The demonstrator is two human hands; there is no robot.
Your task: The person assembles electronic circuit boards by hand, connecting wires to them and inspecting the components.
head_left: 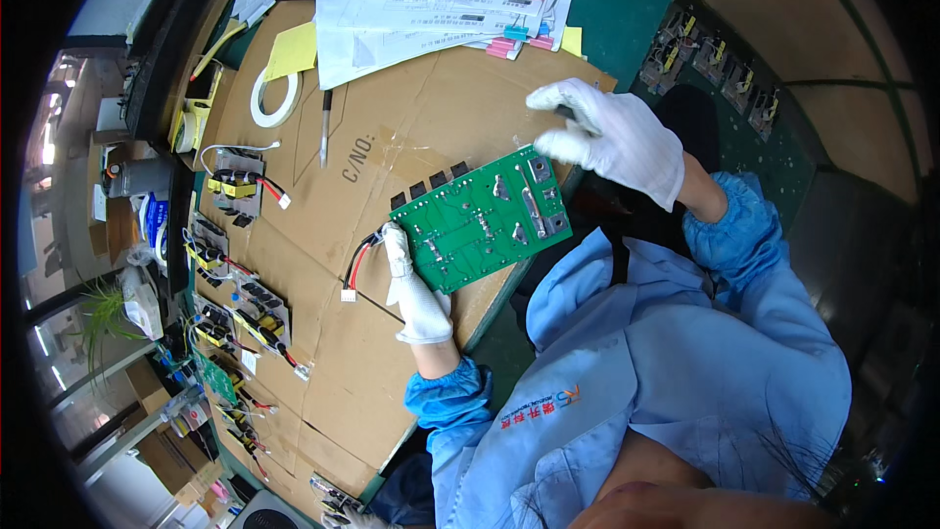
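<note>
Your green board [485, 218] lies on the cardboard [392, 137], near its edge. Your left hand [416, 289] pinches its left side. Your right hand [612, 137] hovers above, fingers curled around a small dark tool [566, 112]. Papers [441, 0] lie beyond.

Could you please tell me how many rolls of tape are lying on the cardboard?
1: a white tape roll lies flat near the cardboard's far left corner, beside a yellow paper. Others may be hidden under the papers.

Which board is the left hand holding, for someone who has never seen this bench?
Find the big cardboard sheet covering the bench. At its right edge lies the green circuit board, solder side up, steadied by the gloved left hand. Unlike the boards in the row along the sheet's left side, it shows a bare green face.
</note>
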